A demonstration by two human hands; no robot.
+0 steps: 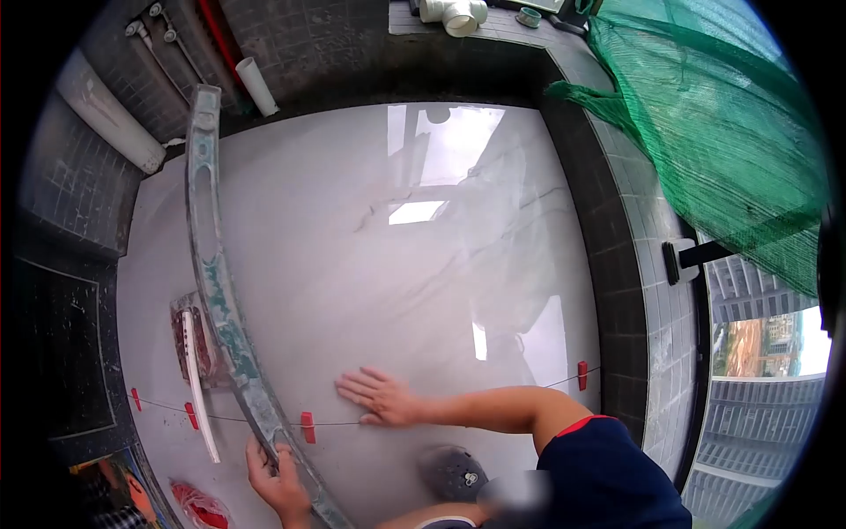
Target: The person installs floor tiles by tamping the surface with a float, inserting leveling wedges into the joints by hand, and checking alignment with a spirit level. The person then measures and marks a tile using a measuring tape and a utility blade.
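Note:
My left hand (278, 480) grips the lower part of a long, worn spirit level (216, 273) with flaking green paint and oval cut-outs. The level runs from the bottom of the view up to the far left of the floor. Fingers spread, my right hand (377, 397) lies flat on the glossy white floor tile (397, 282). A thin joint line passes by that hand, with red tile wedges (307, 427) standing along it. Left of the level are a thin white strip (198, 379) and a reddish-brown packet (201, 339).
A bag of red pieces (198, 504) lies at lower left. My dark shoe (452, 472) is on the floor. White pipes (256, 86) rise at the far left corner. Green netting (705, 132) hangs by the right ledge (656, 353). A pipe fitting (456, 16) sits on the back ledge.

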